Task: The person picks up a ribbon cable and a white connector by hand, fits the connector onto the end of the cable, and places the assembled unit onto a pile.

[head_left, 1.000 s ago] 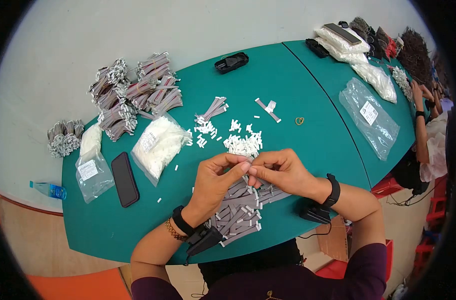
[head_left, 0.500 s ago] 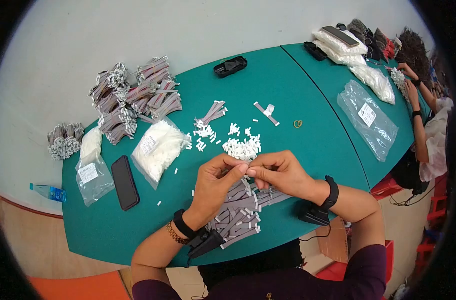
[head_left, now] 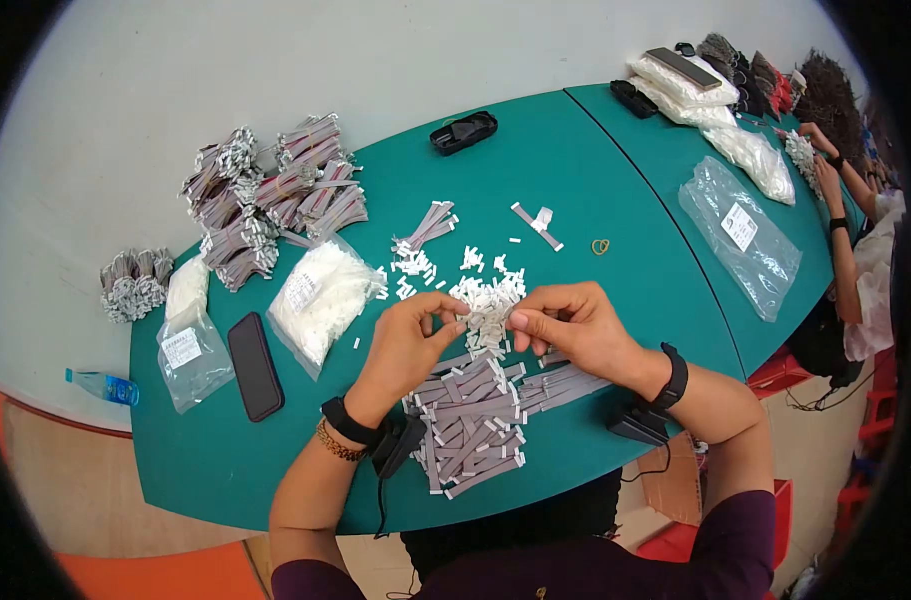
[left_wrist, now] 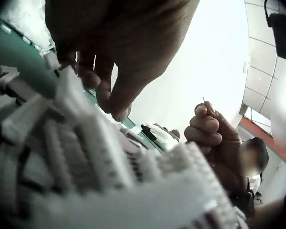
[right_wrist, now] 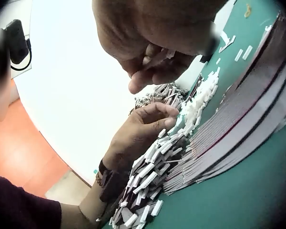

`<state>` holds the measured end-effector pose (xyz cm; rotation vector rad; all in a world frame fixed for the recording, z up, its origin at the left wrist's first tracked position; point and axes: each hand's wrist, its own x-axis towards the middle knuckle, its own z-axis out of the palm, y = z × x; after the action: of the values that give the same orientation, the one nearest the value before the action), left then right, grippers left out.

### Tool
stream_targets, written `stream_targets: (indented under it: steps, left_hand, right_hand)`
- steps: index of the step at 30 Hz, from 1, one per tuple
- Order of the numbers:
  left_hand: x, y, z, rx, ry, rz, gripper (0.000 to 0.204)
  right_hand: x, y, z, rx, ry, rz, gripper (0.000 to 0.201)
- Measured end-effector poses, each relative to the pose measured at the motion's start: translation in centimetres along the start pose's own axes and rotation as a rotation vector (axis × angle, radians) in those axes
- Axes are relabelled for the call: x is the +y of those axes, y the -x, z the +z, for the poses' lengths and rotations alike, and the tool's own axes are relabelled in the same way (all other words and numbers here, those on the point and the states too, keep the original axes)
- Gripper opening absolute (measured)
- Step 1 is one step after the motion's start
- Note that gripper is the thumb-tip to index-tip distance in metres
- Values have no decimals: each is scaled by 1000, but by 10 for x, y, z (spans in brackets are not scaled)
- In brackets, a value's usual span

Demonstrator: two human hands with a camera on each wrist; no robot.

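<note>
My left hand [head_left: 407, 338] hovers beside the heap of small white plastic connector pieces [head_left: 487, 298]. Its thumb and forefinger stand slightly apart, with nothing visible between them. Facing it, my right hand [head_left: 577, 332] pinches a small item; in the left wrist view a thin sliver [left_wrist: 204, 99] pokes out at its fingertips. A whitish strip [right_wrist: 161, 59] shows among the right fingers in the right wrist view. Beneath both hands lies a pile of short grey ribbon cables [head_left: 470, 425] with white end connectors. More ribbon cables [head_left: 565, 388] lie side by side under the right wrist.
Bundled ribbon cables [head_left: 275, 195] are stacked at the back left. A bag of white pieces [head_left: 320, 295], a phone [head_left: 255, 366] and another bag [head_left: 183, 345] lie left. Behind are a black case [head_left: 463, 132] and rubber bands [head_left: 600, 247]. Another person's arms [head_left: 837, 200] are at far right.
My hands, fingertips together before, have parted. The left hand has moved left and slightly up, while the right stays near its place with fingers pinched.
</note>
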<state>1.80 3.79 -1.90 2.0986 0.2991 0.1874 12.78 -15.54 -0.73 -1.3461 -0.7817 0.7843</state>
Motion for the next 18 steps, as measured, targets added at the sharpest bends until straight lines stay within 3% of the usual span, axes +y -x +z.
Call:
stream_targets:
  steps: [10,13,16,18]
  left_hand:
    - [-8,-1,1,-113,-206,211,15]
    - [-8,-2,1,-127,-182,185,13]
    - [-7,-1,-3,-136,-33,36,10]
    - [-5,-1,-3,-167,316,-33,10]
  right_hand:
    - [2,0,1,-53,-20,51,16]
    - [4,0,1,-59,-20,57,15]
    - [0,1,1,-44,-31,72,14]
    - [0,2,1,-55,-34,67,14]
